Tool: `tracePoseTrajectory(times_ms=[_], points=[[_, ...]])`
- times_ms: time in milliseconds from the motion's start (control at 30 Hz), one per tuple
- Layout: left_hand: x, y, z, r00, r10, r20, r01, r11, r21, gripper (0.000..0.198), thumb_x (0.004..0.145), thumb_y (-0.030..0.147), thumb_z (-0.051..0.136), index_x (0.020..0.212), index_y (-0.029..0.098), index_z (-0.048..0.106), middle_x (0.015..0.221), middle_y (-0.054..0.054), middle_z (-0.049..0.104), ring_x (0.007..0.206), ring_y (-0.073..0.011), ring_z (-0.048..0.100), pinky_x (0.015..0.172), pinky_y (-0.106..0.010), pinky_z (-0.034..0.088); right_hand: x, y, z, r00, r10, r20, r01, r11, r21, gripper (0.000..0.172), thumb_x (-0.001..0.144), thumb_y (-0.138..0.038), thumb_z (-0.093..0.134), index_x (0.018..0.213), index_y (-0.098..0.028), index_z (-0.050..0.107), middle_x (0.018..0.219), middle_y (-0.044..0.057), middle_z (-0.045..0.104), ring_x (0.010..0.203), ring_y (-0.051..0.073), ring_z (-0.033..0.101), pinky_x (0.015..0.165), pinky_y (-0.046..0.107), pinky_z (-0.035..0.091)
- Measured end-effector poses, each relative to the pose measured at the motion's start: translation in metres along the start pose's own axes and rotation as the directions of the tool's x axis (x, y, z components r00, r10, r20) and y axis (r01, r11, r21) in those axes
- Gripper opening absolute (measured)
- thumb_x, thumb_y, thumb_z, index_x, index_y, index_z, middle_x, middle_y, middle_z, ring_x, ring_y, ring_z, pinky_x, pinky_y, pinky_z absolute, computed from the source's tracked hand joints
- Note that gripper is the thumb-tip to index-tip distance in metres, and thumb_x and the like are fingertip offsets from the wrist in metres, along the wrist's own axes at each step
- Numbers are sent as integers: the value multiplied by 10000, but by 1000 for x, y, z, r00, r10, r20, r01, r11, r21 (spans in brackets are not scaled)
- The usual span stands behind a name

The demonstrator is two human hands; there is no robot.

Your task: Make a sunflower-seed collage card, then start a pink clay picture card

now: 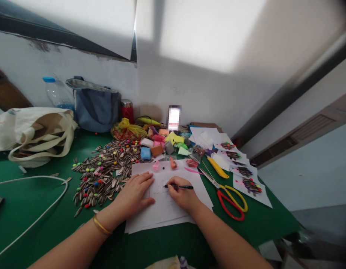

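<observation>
My right hand (180,194) is closed around a black pen (186,186), its tip on the white paper (164,213) in front of me. Faint drawn lines show near the tip. Flat on the left part of the sheets lies my left hand (135,196), fingers stretched out, holding nothing. Along the paper's top edge sit small lumps of modelling clay: a pink one (155,166), an orange one (173,163) and a reddish one (191,163). A wide pile of striped sunflower seeds (105,175), mixed with coloured pieces, spreads left of the paper.
Scissors (229,198) with red and yellow handles and a yellow cutter (217,167) lie right of the paper. Decorated sheets (248,185) are farther right. Clay packets (157,150), a phone (174,118), a red flask (127,111) and bags (97,108) stand behind. A white cable (43,211) curves at left.
</observation>
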State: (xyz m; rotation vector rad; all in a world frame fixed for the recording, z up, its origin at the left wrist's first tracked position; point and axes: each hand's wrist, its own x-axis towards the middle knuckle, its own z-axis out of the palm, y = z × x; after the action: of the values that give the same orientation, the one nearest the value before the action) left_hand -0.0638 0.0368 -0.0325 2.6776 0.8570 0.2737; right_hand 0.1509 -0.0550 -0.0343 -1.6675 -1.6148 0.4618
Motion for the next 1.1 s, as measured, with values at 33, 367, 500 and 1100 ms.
tracePoseTrajectory(times_ms=[33, 367, 500, 1100], points=[[0, 0, 0, 1000, 2, -3, -2, 1000, -1, 658, 747, 388, 747, 1355, 227, 551, 1484, -100, 478, 1363, -330, 434, 1152, -530, 302, 0, 0, 0, 1000, 4, -1, -4, 1000, -1, 132, 825, -169, 553, 862, -201, 675, 822, 21, 695, 773, 170, 632, 717, 271, 475], [0, 0, 0, 1000, -13, 27, 12, 1000, 17, 670, 747, 398, 743, 1362, 217, 548, 1496, -110, 461, 1366, -329, 427, 1156, -528, 293, -1, 1, -2, 997, 38, -65, -37, 999, 16, 123, 835, -190, 540, 835, -192, 663, 789, 23, 682, 738, 165, 626, 693, 268, 472], [1, 2, -3, 998, -20, 52, 18, 1000, 24, 679, 754, 397, 736, 1373, 202, 537, 1503, -113, 450, 1375, -324, 417, 1157, -532, 292, 0, 2, -1, 997, 45, -58, -46, 999, -14, 125, 823, -186, 537, 823, -195, 661, 786, 27, 682, 737, 169, 622, 695, 273, 472], [1, 3, -3, 998, -33, 44, 33, 999, 4, 661, 757, 400, 730, 1362, 208, 547, 1499, -110, 457, 1376, -323, 416, 1162, -524, 281, 2, 4, -4, 986, 145, -80, -145, 989, 14, 119, 797, -198, 515, 762, -198, 629, 723, 12, 643, 691, 163, 588, 645, 259, 433]])
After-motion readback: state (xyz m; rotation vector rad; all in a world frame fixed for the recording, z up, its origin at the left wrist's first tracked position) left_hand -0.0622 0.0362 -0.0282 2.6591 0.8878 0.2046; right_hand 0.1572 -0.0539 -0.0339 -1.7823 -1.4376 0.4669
